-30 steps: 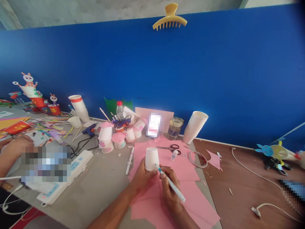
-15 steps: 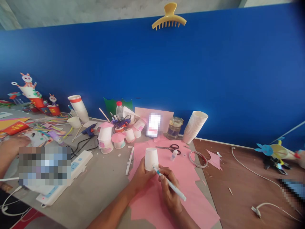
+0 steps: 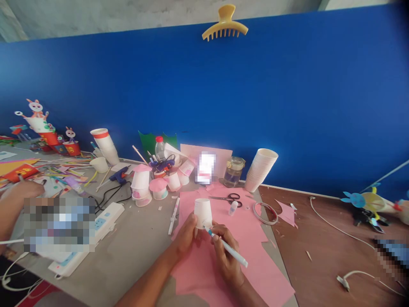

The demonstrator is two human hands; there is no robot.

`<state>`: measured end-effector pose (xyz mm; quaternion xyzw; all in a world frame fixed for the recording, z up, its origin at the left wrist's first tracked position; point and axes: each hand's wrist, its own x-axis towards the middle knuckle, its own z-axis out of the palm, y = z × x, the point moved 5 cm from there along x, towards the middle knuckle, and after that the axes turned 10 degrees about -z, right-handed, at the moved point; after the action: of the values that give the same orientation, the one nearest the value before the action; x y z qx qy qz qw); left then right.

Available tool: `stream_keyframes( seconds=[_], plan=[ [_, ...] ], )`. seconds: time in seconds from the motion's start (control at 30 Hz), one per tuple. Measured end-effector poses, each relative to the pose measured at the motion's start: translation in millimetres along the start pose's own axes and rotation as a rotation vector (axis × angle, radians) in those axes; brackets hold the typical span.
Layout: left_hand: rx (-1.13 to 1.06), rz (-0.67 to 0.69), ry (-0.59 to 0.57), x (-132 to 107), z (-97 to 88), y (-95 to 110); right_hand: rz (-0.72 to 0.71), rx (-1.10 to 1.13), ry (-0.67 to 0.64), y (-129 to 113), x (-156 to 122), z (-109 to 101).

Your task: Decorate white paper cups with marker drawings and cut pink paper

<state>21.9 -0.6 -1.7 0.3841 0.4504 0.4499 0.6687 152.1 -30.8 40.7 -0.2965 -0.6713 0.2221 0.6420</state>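
My left hand (image 3: 187, 232) is closed around the lower left side of an upside-down white paper cup (image 3: 203, 211). Between the fingers of my right hand (image 3: 227, 251) is a marker pen (image 3: 234, 253) with a pale barrel and a blue-green band. Its tip is at the cup's lower rim, where faint marks show. Pink paper (image 3: 249, 273) lies beneath both hands. Just past the cup are black-handled scissors (image 3: 231, 198) and a small glue bottle (image 3: 233, 208). A second white marker (image 3: 174, 216) rests left of the pink sheet.
Pink-topped cups (image 3: 141, 183) stand back left, near a glue gun (image 3: 120, 175). A leaning stack of paper cups (image 3: 261, 169), a glass jar (image 3: 234, 171) and a tape roll (image 3: 266, 213) are to the right. A power strip (image 3: 111, 213) and another person's hand (image 3: 27, 192) are at left.
The marker tip has shifted slightly left and down along the cup's rim. My left thumb has moved up the cup's side. The other person's hand has moved slightly.
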Motion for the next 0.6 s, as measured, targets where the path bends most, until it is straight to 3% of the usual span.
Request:
stream_keyframes(
  seconds=[0.27,0.6],
  plan=[
    [0.011,0.084,0.008,-3.5,0.0,6.5,0.102,0.012,0.058,7.2,-6.1,-2.6],
    [0.121,0.069,0.062,-1.3,-5.8,4.5,0.095,-0.036,0.104,7.6,-3.8,-4.0]
  ],
)
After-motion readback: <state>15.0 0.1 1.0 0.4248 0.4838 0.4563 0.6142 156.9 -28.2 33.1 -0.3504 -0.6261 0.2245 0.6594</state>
